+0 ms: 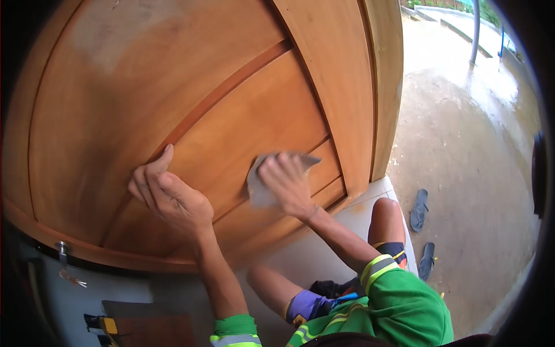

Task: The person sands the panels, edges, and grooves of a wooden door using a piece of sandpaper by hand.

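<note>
A wooden door with raised panels and grooves fills the view in front of me. My right hand presses a grey sheet of sandpaper against a lower panel, fingers laid over it and slightly blurred. One corner of the sheet curls up past the fingertips. To the left, my left hand leans on the door beside a moulding strip. Its fingers are loosely bent and apart, with nothing in them.
Two dark sandals lie on the concrete ground at right. A metal fitting sticks out at the door's lower left edge. A yellow and black object lies at bottom left. Beneath my bent legs is a tiled floor.
</note>
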### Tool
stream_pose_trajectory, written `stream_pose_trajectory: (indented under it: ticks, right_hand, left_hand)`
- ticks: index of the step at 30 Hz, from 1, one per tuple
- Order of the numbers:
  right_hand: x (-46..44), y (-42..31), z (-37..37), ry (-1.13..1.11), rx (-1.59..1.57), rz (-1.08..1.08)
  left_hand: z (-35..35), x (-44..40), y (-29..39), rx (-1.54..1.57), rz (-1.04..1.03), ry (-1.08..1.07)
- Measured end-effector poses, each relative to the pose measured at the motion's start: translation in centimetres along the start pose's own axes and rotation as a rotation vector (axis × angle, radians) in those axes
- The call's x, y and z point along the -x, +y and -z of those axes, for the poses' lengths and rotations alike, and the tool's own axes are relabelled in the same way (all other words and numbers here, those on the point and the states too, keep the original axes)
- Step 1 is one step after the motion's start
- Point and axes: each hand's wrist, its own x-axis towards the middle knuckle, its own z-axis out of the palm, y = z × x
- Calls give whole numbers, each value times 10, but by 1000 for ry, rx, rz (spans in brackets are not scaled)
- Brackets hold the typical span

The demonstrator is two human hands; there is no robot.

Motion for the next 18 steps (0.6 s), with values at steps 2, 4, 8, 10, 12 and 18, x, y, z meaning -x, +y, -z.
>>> stream_pose_trajectory:
  ticks: [2, 4, 8, 10, 12, 18]
  right_hand:
    - [-46, 0, 26, 166, -11, -139]
    - [-137, 2, 51, 316, -9, -82]
    - [-74, 19, 32, 242, 23, -150]
    - [-38, 25, 17, 302, -15, -237]
    - [-63, 12, 24, 410, -182, -243]
    - [-118, 24, 52, 322, -128, -125]
  left_hand:
    - [2, 3, -4, -11, -11, -22]
    - [-4, -2, -3, -22, -28, 0]
    - [-4, 4, -2, -73, 13, -14]
    - [-8, 3, -1, -90, 19, -6]
    - [-8, 4, -2, -93, -13, -15]
    - [-4, -1, -4, -82, -77, -39]
